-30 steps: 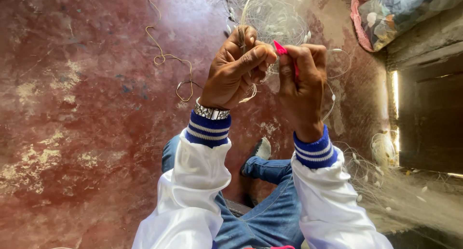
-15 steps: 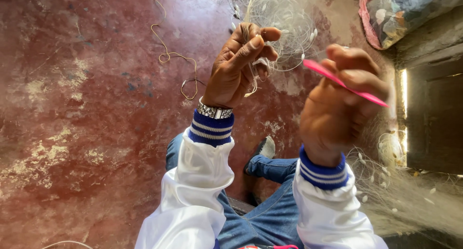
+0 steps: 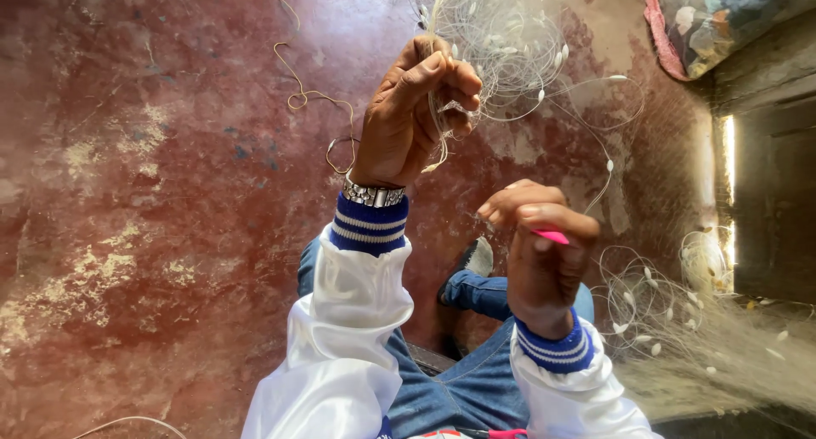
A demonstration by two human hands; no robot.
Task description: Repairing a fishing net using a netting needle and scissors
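My left hand (image 3: 418, 109) is raised and pinches a bunch of thin white fishing net (image 3: 510, 44) with small white floats. Below and to the right of it, my right hand (image 3: 537, 250) is closed around a pink netting needle (image 3: 551, 235), of which only a short piece shows. A fine line runs from the net down toward the right hand. Both arms wear white sleeves with blue striped cuffs, and a metal watch (image 3: 372, 193) sits on the left wrist.
The floor (image 3: 153, 192) is worn red concrete with a loose tan cord (image 3: 310, 95) lying on it. More net (image 3: 680, 303) is heaped at the right. A cloth bundle (image 3: 714, 18) lies top right beside a dark doorway (image 3: 769, 175). My jeans-clad legs (image 3: 459, 379) are below.
My right hand has dropped down and toward me with the pink needle, drawing away from the left hand. The left hand keeps its hold on the net.
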